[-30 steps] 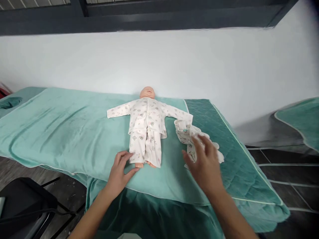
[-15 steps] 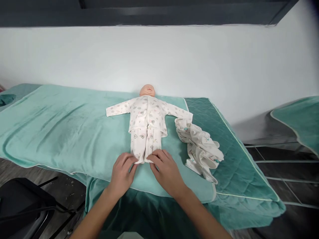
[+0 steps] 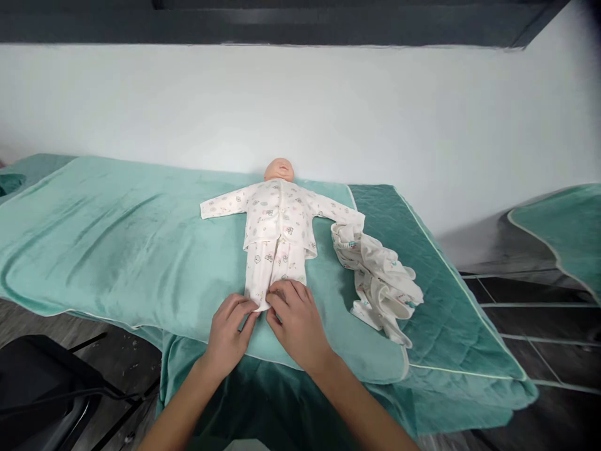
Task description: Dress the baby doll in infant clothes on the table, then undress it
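Observation:
A baby doll (image 3: 279,169) lies on its back, head toward the wall. It wears a white printed long-sleeved top (image 3: 280,213) with both sleeves spread out, and matching pants (image 3: 260,269). My left hand (image 3: 230,329) pinches the hem of the pant leg on the left side. My right hand (image 3: 295,319) closes its fingertips at the inner side of that same hem, close to my left hand. It covers the lower end of the other pant leg. No feet show past the hems.
A crumpled white printed garment (image 3: 382,282) lies right of the doll, by its sleeve end. Beneath everything is a light green blanket (image 3: 117,244) over a darker quilted cover (image 3: 451,332). A black chair (image 3: 47,388) stands at lower left; a metal rack (image 3: 539,341) is at right.
My right hand has moved left, from the right pant leg's hem to the inner edge of the left one. My left hand stays at its hem.

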Available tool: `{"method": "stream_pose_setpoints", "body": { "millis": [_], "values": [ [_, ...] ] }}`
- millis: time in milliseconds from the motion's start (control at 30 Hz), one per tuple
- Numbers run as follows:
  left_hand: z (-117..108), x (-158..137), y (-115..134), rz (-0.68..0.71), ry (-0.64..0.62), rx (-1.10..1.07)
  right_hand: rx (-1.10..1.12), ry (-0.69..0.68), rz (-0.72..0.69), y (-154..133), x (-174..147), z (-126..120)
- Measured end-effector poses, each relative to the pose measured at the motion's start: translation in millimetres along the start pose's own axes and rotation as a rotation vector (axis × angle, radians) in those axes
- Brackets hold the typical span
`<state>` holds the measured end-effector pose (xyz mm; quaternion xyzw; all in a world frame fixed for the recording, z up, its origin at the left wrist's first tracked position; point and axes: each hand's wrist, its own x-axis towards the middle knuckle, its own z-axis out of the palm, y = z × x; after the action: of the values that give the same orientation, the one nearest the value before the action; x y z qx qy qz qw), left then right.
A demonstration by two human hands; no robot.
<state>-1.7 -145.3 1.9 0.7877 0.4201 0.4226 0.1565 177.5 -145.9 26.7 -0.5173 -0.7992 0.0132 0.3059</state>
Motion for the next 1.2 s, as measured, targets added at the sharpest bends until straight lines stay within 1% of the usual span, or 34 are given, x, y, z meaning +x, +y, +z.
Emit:
{"method": "stream_pose_setpoints", "body": {
  "millis": [133, 300, 400, 467, 533, 567, 667, 733, 833, 867, 933, 1033, 1100, 1133, 1167, 1200],
  "values": [
    [4.5, -6.8, -2.0, -0.047, 0.002, -0.004, 0.001, 0.018, -0.016, -1.4, -8.7, -1.3],
    [7.8, -16.8, -6.2, -0.090, 0.009, -0.011, 0.024, 0.018, 0.049, -0.1, -20.3, -3.7],
    [6.1, -29.6, -4.0, -0.104, -0.032, -0.001, 0.061, 0.055, 0.047, 4.4, -26.1, -6.6],
    [5.4, -43.7, 1.4, -0.080, -0.087, 0.018, 0.084, 0.093, 0.020, 7.9, -29.0, -8.3],
    [6.5, -63.0, 9.1, -0.058, -0.185, 0.023, 0.105, 0.121, -0.005, 10.3, -31.3, -9.7],
    [7.8, -74.4, 12.9, -0.056, -0.261, 0.019, 0.113, 0.126, -0.014, 10.9, -32.4, -10.5],
    [12.8, -113.8, 19.4, -0.038, -0.569, 0.050, 0.127, 0.126, -0.032, 9.8, -37.8, -14.4],
    [14.3, -140.4, 17.4, -0.022, -0.759, 0.110, 0.134, 0.123, -0.048, 7.1, -45.0, -19.0],
    [9.8, -170.0, 8.3, -0.116, -0.929, 0.152, 0.173, 0.082, -0.049, 1.3, -62.4, -26.1],
    [6.7, -175.7, 5.3, -0.166, -0.968, 0.153, 0.195, 0.040, -0.041, -0.7, -70.4, -27.4],
    [-0.6, -181.7, 0.4, -0.271, -1.039, 0.148, 0.246, -0.101, 0.003, -4.0, -90.8, -26.2],
    [-9.9, -185.6, -4.4, -0.383, -1.120, 0.135, 0.278, -0.424, 0.092, -5.3, -134.9, -13.0],
    [-13.6, -189.9, -7.9, -0.417, -1.168, 0.114, 0.268, -0.643, 0.095, -3.3, -170.2, 0.9],
    [-14.9, -192.8, -9.9, -0.430, -1.188, 0.101, 0.293, -0.781, 0.090, -1.8, -187.2, 7.9],
    [-16.0, -195.8, -11.8, -0.443, -1.204, 0.087, 0.315, -0.898, 0.137, -0.4, -202.5, 14.0],
    [-17.0, -198.5, -13.5, -0.459, -1.210, 0.075, 0.324, -0.972, 0.199, 0.9, -215.0, 18.7]
  ]
}}
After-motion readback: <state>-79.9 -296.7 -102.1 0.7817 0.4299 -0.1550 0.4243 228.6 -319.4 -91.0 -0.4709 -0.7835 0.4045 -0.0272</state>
